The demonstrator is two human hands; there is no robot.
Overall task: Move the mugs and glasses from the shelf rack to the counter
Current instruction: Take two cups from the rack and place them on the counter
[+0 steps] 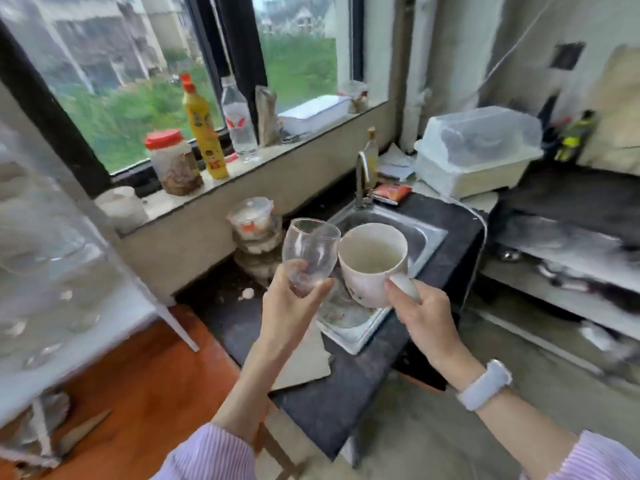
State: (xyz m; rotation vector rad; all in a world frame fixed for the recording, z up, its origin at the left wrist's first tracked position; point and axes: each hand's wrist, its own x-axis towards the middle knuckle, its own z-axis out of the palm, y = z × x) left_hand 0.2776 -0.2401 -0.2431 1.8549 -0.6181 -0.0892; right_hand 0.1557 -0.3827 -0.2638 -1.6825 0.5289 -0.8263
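Carrying both pieces at once — left hand (294, 299) is wrapped round the lower bowl of a clear glass (310, 254), right hand (420, 306) grips the handle of a white mug (372, 261). Both are held in the air, tilted, rims nearly touching, above the sink (415, 233) and its drainboard. So this is the transfer step: items are off the shelf rack (69, 271), at the left edge, and not yet set down.

Next move, as I read it: find bare dark counter (346, 393) w/ room for two bases, bring each upright, lower gently, then let go. The glass is thin and right beside the mug, so a knock is the risk; set one down first.

Contents: mug looks empty, pale inside, though a film at the bottom can't be ruled out — view's soft. Glass is empty. Stacked lidded tubs (252, 223) by the sink hold something pale and orange. More glassware shows on the rack, blurred.
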